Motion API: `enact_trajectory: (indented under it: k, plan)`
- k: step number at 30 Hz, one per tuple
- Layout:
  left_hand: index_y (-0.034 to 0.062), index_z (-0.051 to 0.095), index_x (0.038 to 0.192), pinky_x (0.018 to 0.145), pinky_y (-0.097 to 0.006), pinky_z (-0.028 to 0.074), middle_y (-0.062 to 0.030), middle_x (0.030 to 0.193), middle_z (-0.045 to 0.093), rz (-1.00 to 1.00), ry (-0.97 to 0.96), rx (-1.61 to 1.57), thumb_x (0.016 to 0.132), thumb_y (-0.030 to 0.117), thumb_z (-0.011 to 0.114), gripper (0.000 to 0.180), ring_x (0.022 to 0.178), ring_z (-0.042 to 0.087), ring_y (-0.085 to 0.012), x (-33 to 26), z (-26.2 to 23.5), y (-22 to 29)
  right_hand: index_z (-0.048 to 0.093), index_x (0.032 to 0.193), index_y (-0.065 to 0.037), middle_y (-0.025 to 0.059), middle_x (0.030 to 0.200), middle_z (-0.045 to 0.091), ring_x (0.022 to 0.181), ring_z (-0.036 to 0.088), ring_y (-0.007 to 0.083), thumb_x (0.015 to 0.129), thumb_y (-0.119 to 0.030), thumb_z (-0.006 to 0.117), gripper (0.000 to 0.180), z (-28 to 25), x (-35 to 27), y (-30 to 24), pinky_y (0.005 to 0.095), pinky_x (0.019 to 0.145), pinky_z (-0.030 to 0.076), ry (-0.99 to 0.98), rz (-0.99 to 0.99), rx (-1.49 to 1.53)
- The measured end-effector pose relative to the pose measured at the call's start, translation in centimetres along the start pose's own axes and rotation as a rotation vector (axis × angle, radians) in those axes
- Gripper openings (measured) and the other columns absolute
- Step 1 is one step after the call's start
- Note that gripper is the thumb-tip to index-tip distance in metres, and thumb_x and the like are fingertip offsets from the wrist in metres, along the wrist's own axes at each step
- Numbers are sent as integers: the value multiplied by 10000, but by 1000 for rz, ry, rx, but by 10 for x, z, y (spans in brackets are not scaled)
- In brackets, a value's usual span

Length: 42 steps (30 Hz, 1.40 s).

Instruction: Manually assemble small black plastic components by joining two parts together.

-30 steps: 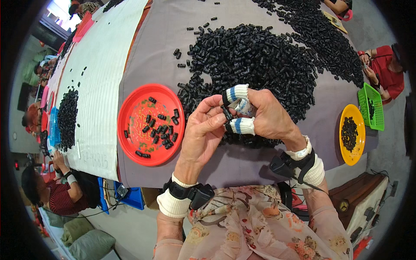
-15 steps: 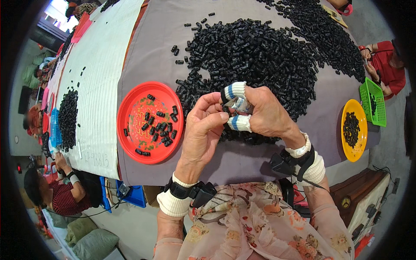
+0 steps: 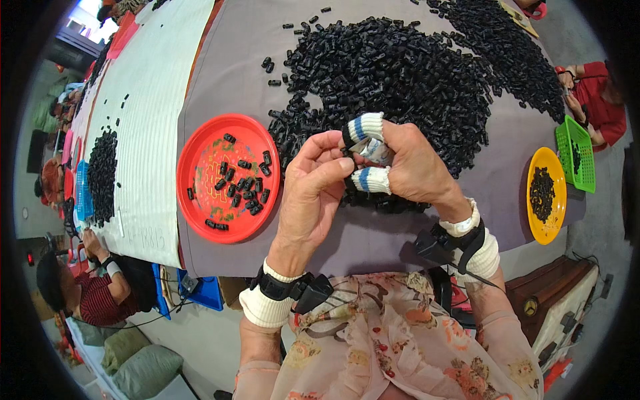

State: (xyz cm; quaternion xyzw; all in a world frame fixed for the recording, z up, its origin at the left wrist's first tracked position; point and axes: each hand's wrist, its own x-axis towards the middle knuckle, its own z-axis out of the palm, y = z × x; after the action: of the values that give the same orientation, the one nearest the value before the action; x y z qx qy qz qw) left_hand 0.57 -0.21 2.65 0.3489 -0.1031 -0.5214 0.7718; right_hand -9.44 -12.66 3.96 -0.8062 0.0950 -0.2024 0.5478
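Note:
My left hand (image 3: pixel 312 193) and my right hand (image 3: pixel 420 167) meet over the near edge of a heap of small black cylindrical pieces (image 3: pixel 387 73). White knit finger sleeves with blue stripes (image 3: pixel 367 127) cover my right thumb and index finger. Between the fingertips of both hands is a small black piece (image 3: pixel 347 160), mostly hidden. The left thumb and fingers pinch it from the left, while the right sleeved fingertips close on it from the other side. Left of my hands, a red plate (image 3: pixel 193 150) bears several similar black pieces.
On the right stand a yellow plate (image 3: pixel 559 200) and a green basket (image 3: pixel 587 160) with black pieces. A person in red (image 3: pixel 597 100) works beyond them. Another person in a striped shirt (image 3: pixel 100 293) sits at the left, by a white-covered table (image 3: pixel 150 133).
The head view has shifted slightly, so the table sits a little higher in it. My hands stay together at the small black piece, with only slight finger movement.

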Motion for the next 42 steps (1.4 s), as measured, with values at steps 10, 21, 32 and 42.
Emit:
enact_trajectory:
  k: [10,21,32,42]
  plan:
    - [-14,468,1103,805,-270,473,-75,979,569,19,-11,11,759,-54,545,355,881,581,-141,-1,-1,-2,550,918,-20,82,653,595,545,541,126,664,-77,678,291,1,-1,2,271,514,444,10,-1,-6]
    - [12,501,1029,694,-200,483,-46,882,611,57,75,119,783,-11,615,272,787,602,-95,2,5,-6,559,993,-12,59,733,609,619,535,95,668,-80,711,365,2,-3,-1,251,588,463,7,71,-12]
    - [-1,502,1085,646,-180,449,-85,917,628,42,50,27,803,1,592,297,783,581,-81,-1,-3,-4,557,954,-34,-15,701,554,616,475,63,673,-90,723,331,3,0,4,226,562,432,0,120,85]
    - [-3,509,1088,656,-184,447,-78,945,623,49,29,90,819,34,577,280,755,561,-59,0,-6,-5,555,946,-42,-12,685,559,610,494,61,671,-96,723,327,1,-1,6,222,557,434,-12,112,109]
